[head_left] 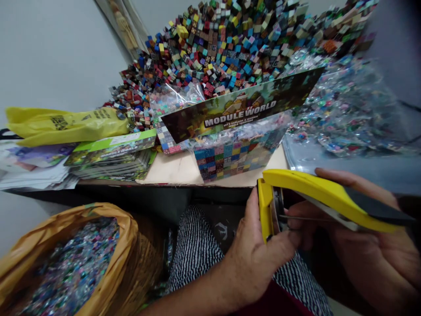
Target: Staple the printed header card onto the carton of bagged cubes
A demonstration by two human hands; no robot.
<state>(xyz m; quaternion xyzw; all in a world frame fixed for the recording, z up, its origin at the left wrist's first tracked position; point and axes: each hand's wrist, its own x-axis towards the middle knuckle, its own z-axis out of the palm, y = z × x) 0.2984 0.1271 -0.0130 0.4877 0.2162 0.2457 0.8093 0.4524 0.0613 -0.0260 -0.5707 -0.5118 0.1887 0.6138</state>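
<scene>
A yellow stapler point(302, 180) with a black pad on its handle is held between both hands, above my lap. My left hand point(251, 252) is closed around its upright yellow front end, the thumb near the metal inside. My right hand point(378, 245) wraps the handle and body from the right, with some fingers underneath. A thin metal rod shows between the stapler's parts, by the fingertips. Just beyond, a clear bag packed with colourful cubes point(230, 156) stands upright on the table, and a "MODULE WORLD" header card point(243, 107) sits along its top.
A large heap of small cubes point(223, 48) covers the table's back. Header cards point(112, 156) lie stacked at left beside a yellow plastic bag point(66, 125). Clear packets point(348, 105) pile up at right. An orange-brown sack point(128, 237) holding small shiny packets stands at lower left.
</scene>
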